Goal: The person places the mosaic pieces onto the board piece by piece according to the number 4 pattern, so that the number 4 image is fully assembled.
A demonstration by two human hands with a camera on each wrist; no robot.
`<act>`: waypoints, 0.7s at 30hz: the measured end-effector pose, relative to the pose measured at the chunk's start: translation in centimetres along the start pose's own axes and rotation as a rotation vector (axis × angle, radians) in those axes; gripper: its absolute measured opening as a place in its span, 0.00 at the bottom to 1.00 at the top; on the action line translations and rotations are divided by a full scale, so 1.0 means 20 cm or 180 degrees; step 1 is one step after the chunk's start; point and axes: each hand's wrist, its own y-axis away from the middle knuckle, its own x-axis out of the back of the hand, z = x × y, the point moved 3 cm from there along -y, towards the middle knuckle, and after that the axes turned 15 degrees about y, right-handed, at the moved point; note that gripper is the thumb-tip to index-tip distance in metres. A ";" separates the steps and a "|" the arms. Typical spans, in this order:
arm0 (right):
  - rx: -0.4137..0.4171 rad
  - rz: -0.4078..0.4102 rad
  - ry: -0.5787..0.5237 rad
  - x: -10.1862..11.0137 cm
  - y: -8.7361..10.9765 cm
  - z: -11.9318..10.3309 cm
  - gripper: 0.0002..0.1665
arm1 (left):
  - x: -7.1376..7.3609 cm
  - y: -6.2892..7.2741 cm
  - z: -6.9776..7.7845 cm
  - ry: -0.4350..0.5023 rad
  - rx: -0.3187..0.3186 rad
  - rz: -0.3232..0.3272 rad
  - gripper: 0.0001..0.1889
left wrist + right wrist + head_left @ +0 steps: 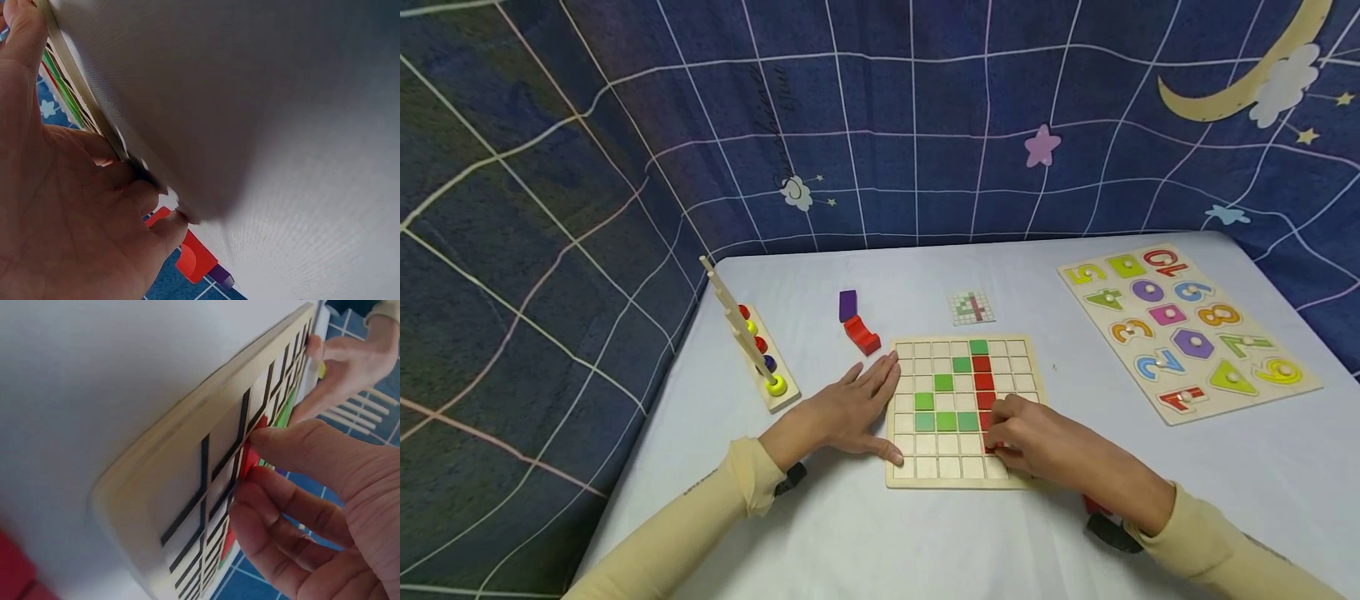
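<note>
A wooden grid board [928, 469] lies on the white table with green tiles [946, 421] and a column of red tiles [983, 382] in its squares. My left hand [846, 410] rests along the board's left edge, fingers extended and thumb spread. In the right wrist view, thumb and fingertips of my right hand [300, 494] pinch a red tile [250, 455] at the board's surface. That tile sits at the lower end of the red column, partly covered by the fingers. Behind the board lies a small pattern card [970, 307] with a similar green and red design.
Left of the board stands a bead stacker [784, 398] with upright pegs. A purple block [847, 306] and a red arched block [862, 335] lie beyond my left hand. At right is a number puzzle board [1071, 275]. Red pieces [15, 565] lie near my right wrist.
</note>
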 end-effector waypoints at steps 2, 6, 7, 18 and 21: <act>-0.0011 -0.0024 0.0019 0.00 0.01 0.00 0.11 | 0.00 0.00 0.00 -0.0002 -0.0004 -0.0003 0.70; -0.0013 -0.0071 0.0003 0.01 0.01 0.00 0.11 | 0.00 0.00 0.01 0.0002 -0.0017 0.0011 0.70; -0.0006 -0.0079 0.0006 0.01 0.01 0.00 0.11 | 0.00 0.00 0.01 0.0007 -0.0022 0.0015 0.70; 0.0093 0.0317 -0.0080 0.02 0.19 0.09 0.10 | 0.00 0.00 0.00 0.0068 -0.0073 0.0015 0.69; -0.0025 0.0304 -0.0064 0.03 0.28 0.12 0.11 | 0.00 0.01 0.00 0.0075 -0.0054 0.0004 0.69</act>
